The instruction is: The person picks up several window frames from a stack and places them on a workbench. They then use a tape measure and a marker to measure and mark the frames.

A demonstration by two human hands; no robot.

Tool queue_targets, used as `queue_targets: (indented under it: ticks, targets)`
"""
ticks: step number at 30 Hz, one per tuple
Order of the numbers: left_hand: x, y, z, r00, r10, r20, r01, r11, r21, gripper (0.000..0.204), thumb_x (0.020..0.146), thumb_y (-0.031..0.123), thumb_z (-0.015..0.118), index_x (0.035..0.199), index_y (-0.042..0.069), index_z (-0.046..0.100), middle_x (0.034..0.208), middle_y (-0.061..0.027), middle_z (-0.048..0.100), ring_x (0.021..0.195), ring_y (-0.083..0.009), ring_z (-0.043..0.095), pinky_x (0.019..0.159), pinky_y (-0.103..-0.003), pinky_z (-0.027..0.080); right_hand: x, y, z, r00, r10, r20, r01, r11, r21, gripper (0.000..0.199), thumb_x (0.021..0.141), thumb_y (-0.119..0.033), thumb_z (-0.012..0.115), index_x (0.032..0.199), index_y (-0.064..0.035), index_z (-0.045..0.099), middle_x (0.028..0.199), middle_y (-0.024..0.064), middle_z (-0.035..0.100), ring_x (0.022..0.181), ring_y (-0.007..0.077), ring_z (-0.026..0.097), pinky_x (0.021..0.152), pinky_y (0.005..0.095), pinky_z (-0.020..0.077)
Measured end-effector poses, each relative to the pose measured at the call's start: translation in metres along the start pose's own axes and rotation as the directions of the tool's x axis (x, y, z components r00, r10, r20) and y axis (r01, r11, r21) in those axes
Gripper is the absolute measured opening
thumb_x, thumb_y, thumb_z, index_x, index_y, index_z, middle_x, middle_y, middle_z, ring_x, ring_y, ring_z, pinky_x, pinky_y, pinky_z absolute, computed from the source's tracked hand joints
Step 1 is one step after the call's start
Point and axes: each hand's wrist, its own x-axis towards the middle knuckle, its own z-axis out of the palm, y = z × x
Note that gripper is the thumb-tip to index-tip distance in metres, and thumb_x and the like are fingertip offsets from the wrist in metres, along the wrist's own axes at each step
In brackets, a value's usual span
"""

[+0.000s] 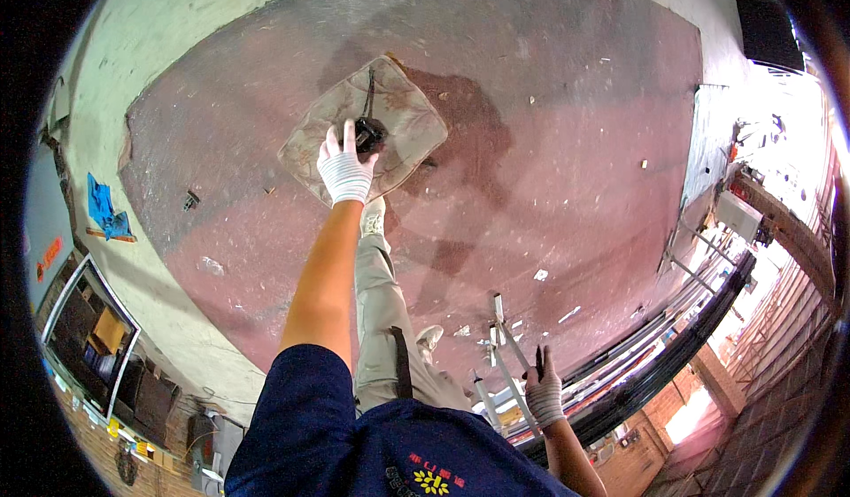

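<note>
My left hand [345, 168], in a white knit glove, reaches forward over a worn, beige square cushion [412, 130]. Its fingers and thumb are around a small black object [366, 136]; a dark strap or cord runs from this object toward the cushion's far corner. What kind of object it is does not show. Lower right, beside some metal bars [513, 355], my gloved right hand [544, 395] is raised with a slim black, pen-like thing [539, 360] between its fingers. Part of that grip is too dark to make out.
Reddish floor [584, 161] with scattered scraps surrounds the cushion. Long dark profiles [655, 364] lie stacked on a rack at right. A blue cloth [104, 209] lies at left, above a framed glass panel [88, 338]. My shoes [375, 218] stand near the cushion.
</note>
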Motion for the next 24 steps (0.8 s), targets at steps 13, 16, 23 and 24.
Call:
queue_targets:
  ticks: [13,16,23,24]
  targets:
    - [-0.053,0.113,-0.081,0.646,0.367,0.669,0.403,0.58,-0.708,0.037,0.076,0.012,0.082,0.11,0.007,0.069,0.099,-0.0054,0.07,0.085,-0.0158,0.064,0.072,-0.032,0.056,-0.04,0.005,-0.031,0.979,-0.201,-0.036,0.201,0.98,-0.013,0.056,0.088,-0.027,0.081,0.123,-0.0047,0.043,0.103,0.0107,0.072,0.091,0.0199,0.07,0.079,0.0369,0.0569]
    - [-0.168,0.136,-0.107,0.347,0.393,0.852,0.51,0.683,-0.523,0.051,0.078,0.021,0.087,0.121,0.01,0.062,0.111,-0.0044,0.066,0.098,-0.0177,0.062,0.084,-0.035,0.056,-0.057,0.005,-0.045,0.974,-0.192,-0.116,0.209,0.965,0.156,0.033,0.092,-0.021,0.075,0.112,-0.0042,0.054,0.1,0.0076,0.071,0.089,0.0205,0.071,0.076,0.0362,0.0559]
    - [-0.362,0.268,-0.22,-0.245,0.545,0.802,0.294,0.83,-0.474,0.051,0.078,0.008,0.082,0.121,0.004,0.056,0.106,-0.0064,0.063,0.094,-0.0159,0.062,0.083,-0.03,0.056,-0.069,0.089,0.007,0.714,-0.54,-0.445,0.435,0.841,-0.322,0.012,0.093,-0.015,0.065,0.105,-0.0111,0.063,0.092,0.0076,0.065,0.083,0.0218,0.06,0.073,0.0337,0.0483]
    - [-0.38,0.278,-0.213,-0.21,0.652,0.728,0.251,0.756,-0.605,0.051,0.08,0.004,0.078,0.124,0.004,0.053,0.105,-0.0062,0.064,0.092,-0.0154,0.063,0.081,-0.03,0.057,-0.059,0.105,0.013,0.654,-0.578,-0.489,0.387,0.81,-0.44,0.012,0.093,-0.015,0.064,0.104,-0.0122,0.064,0.091,0.0075,0.064,0.082,0.0219,0.059,0.073,0.0333,0.0471]
